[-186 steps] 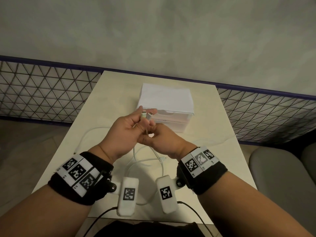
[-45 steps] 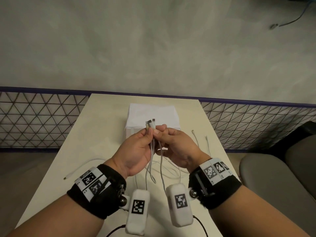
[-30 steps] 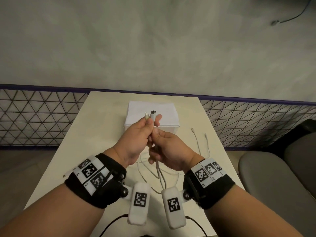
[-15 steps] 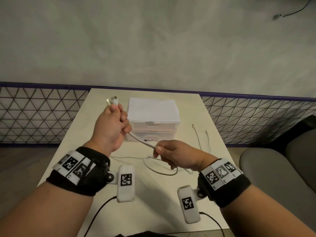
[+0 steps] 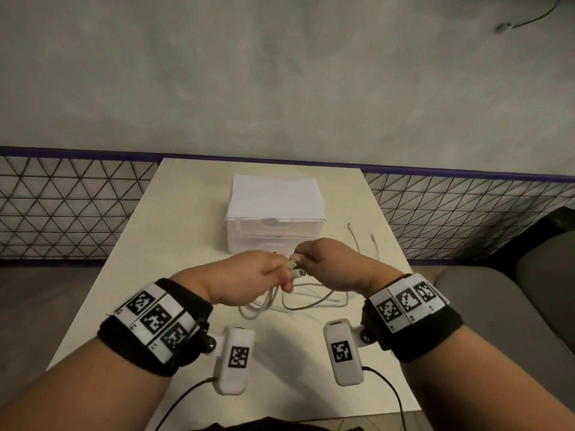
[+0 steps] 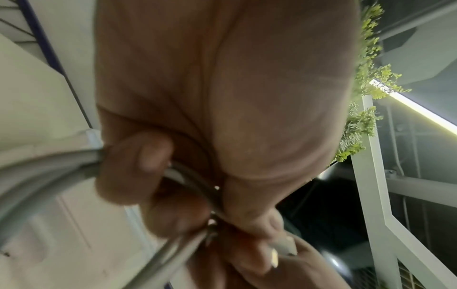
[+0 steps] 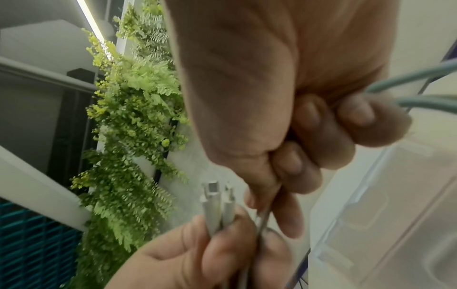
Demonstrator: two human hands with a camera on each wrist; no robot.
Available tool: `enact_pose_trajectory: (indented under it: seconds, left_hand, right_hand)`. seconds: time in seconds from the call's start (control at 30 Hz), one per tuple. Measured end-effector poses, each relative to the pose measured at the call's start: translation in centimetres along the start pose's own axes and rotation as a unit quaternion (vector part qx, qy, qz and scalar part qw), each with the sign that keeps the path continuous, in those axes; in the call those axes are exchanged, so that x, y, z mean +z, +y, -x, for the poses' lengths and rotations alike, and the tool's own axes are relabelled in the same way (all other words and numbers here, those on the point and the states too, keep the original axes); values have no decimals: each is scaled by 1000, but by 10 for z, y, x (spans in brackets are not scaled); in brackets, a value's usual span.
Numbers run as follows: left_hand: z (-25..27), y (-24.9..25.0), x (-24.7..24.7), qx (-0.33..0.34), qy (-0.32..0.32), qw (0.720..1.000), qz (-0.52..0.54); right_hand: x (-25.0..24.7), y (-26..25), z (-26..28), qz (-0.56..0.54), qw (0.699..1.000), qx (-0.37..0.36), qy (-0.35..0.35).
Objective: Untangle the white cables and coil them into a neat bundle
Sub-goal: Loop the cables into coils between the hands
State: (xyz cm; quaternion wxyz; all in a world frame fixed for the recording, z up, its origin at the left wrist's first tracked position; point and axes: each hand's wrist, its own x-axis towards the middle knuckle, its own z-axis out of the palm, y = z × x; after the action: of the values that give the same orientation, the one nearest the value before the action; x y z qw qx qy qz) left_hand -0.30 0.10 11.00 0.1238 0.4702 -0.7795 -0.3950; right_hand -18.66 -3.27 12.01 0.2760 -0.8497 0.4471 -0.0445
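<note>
My hands meet above the middle of the table [image 5: 186, 244]. My left hand [image 5: 273, 272] pinches the two plug ends [image 5: 297, 272] of the white cables [image 5: 295, 301]; the plugs [image 7: 217, 201] stick up side by side from its fingers [image 7: 222, 244]. My right hand [image 5: 306, 259] touches the left one, its fingers [image 7: 321, 152] curled round cable strands [image 7: 420, 78]. In the left wrist view, strands [image 6: 49, 166] run through the left hand's curled fingers [image 6: 133, 166]. Slack loops hang below both hands onto the table. Two other cable ends [image 5: 350, 226] lie at the right.
A white drawer box [image 5: 275, 209] stands just beyond the hands. The table ends at a wall with a mesh railing [image 5: 62, 206] on both sides. A grey seat [image 5: 497, 306] is at the right. Wrist cameras [image 5: 236, 356] hang under both forearms.
Half a second ago my left hand held the plugs up at the left, with the cable stretched to my right hand. Now the hands are together and lower, with slack loops beneath.
</note>
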Motion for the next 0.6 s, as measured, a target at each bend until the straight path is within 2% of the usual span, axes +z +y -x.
enact_pose_trajectory:
  seconds: [0.07,0.13,0.27,0.33,0.4,0.5,0.6]
  left_hand:
    - [-1,1,-7,-12,88,996,26]
    - [-5,3,-16,-39,217,973,64]
    - [-7,-2,-37,-100,423,894,108]
    - [-2,-10,-51,-135,496,848,130]
    - [2,-20,-63,-150,531,821,145]
    - [4,-30,-65,-160,507,834,151]
    - [3,-34,-56,-166,484,847,143]
  right_hand:
    - [-4,4,5,-88,996,28,-11]
    - [-7,11,10,-132,988,62,-41]
    - [-2,42,17,-108,976,133,-136]
    - [6,64,22,-23,970,169,-176]
    - [15,89,29,72,958,226,-162]
    - [17,113,36,135,943,303,-43]
    - [-2,119,33,119,934,338,10]
